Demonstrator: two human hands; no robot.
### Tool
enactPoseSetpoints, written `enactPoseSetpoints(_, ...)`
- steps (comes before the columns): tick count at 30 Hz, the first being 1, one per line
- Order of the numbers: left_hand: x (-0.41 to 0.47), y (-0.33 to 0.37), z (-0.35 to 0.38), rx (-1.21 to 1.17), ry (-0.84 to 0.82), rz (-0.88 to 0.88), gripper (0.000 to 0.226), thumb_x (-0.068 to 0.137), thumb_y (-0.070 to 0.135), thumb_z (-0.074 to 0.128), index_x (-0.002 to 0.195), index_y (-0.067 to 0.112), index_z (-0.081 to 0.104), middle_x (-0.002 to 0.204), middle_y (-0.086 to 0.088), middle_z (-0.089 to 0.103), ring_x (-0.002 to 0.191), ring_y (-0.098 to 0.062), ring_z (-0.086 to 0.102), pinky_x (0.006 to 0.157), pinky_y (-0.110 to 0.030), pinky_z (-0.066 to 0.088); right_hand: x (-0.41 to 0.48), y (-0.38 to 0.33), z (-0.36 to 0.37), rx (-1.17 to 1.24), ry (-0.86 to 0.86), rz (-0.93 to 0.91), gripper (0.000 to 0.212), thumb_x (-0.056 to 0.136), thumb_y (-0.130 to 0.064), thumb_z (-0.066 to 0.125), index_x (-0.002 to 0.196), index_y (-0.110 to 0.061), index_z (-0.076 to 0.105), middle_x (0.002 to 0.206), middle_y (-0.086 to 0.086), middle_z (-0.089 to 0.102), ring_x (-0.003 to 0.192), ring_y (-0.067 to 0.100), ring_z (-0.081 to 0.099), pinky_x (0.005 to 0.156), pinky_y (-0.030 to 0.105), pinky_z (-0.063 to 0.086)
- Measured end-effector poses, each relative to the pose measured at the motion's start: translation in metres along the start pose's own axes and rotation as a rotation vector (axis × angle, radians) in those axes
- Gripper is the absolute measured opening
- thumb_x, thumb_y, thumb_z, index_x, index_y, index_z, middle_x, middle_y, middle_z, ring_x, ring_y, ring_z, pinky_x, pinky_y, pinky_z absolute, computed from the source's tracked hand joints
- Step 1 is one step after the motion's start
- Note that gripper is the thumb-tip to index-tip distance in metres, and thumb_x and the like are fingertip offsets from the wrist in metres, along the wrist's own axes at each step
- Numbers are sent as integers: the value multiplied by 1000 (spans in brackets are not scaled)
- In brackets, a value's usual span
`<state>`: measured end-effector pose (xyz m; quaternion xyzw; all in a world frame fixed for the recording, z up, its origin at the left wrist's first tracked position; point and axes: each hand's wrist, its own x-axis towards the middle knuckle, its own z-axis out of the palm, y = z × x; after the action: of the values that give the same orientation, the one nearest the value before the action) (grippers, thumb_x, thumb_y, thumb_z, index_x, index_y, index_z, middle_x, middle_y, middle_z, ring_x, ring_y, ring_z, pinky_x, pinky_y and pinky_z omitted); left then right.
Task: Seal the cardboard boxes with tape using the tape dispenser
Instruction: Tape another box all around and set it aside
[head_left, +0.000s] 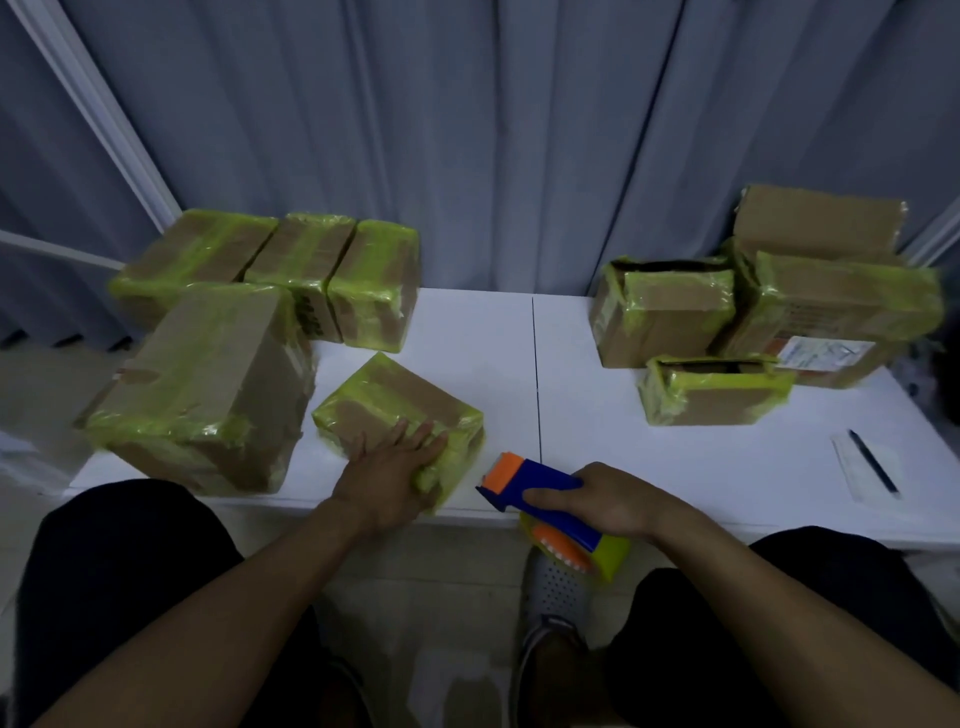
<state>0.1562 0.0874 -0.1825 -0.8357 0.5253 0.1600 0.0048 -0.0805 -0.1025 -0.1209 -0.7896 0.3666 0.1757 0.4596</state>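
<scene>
At the near edge of the white table (623, 457), a small brown cardboard box (410, 402) banded in glossy yellow-green tape sat turned at an angle, its near corner almost level with the table's rim. The main risk lay there. The left hand (392, 467) bore down on that very corner, and a push toward the body could have slid the box off the edge or tipped it.

A second risk was the front end of the blue-and-orange plastic tape dispenser (524, 488), which pointed at the left hand from just beside it. A hasty sweep onto the box might have caught the fingers, or laid fresh tape crooked over the wrinkled layers already on the box. Two open-topped boxes (711, 392) on the right of the table seemingly waited to be sealed. Their loose flaps might have buckled under the dispenser if no hand steadied them.

The left hand lay flat, fingers straight and slightly spread, pressing the box, with the forearm running up from the lower left. The right hand (613, 501) was wrapped round the dispenser's handle, back of the hand up and wrist bent inward. The roll of yellow tape (610, 558) hung below it, past the table's edge and over the floor. A cluster of taped boxes (270, 270) stood at the far left.
</scene>
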Motion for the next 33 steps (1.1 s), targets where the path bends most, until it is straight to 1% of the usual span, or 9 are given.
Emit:
enactPoseSetpoints(4,0,3,-8,-15,-32,-33,83,85,79,38,154,48,5,164,21,-4,153,-18,-3,119,-63,5,10,-1,3,-50,-18,31,60,82,-74,65,85,-14,68,83,5,73,65,13,66,66,23,48)
enactPoseSetpoints(7,-1,12,-10,-125,12,-114,67,91,76,26,152,48,22,163,23,5,153,-16,1,119,-61,3,21,-5,4,-80,-35,51,61,83,-74,64,86,-13,66,81,4,70,67,15,64,65,23,47)
enactPoseSetpoints(11,3,32,-12,-182,125,-221,68,87,80,35,143,43,48,160,21,22,152,-16,13,117,-61,9,42,-12,12,-139,-64,79,61,84,-74,63,83,-14,63,84,5,69,67,16,62,67,25,46)
enactPoseSetpoints(14,5,39,-8,-135,208,-245,65,87,77,43,138,38,55,156,16,36,150,-19,23,115,-62,18,51,-19,17,-183,-59,80,61,85,-75,62,80,-14,60,80,5,67,65,16,60,65,25,46)
enactPoseSetpoints(17,7,39,-4,-108,235,-240,57,92,67,46,139,35,55,154,13,41,148,-22,27,115,-63,18,60,-24,21,-225,-48,70,63,84,-77,60,81,-15,59,79,4,65,66,15,61,62,25,46)
enactPoseSetpoints(20,8,35,-4,-144,215,-222,54,94,65,45,139,37,54,155,15,38,149,-20,26,116,-62,16,70,-28,25,-264,-38,50,65,83,-79,59,82,-14,58,82,5,65,69,17,62,64,27,47)
enactPoseSetpoints(24,4,30,-3,-232,245,-215,46,102,54,31,137,39,56,155,20,35,149,-14,23,118,-56,19,76,-38,25,-266,-40,44,61,86,-75,60,82,-14,58,80,4,64,66,16,60,62,26,46)
enactPoseSetpoints(30,-1,23,1,-218,171,-137,49,100,40,35,149,40,39,161,17,20,152,-17,10,121,-57,8,78,-43,32,-263,-22,60,60,86,-73,61,81,-14,57,78,4,64,68,17,61,64,28,46)
enactPoseSetpoints(33,-1,23,2,-201,143,-131,54,97,40,30,151,40,34,162,18,14,153,-16,7,121,-57,5,75,-48,35,-295,37,64,60,84,-75,61,80,-16,57,78,2,63,72,19,63,66,30,48)
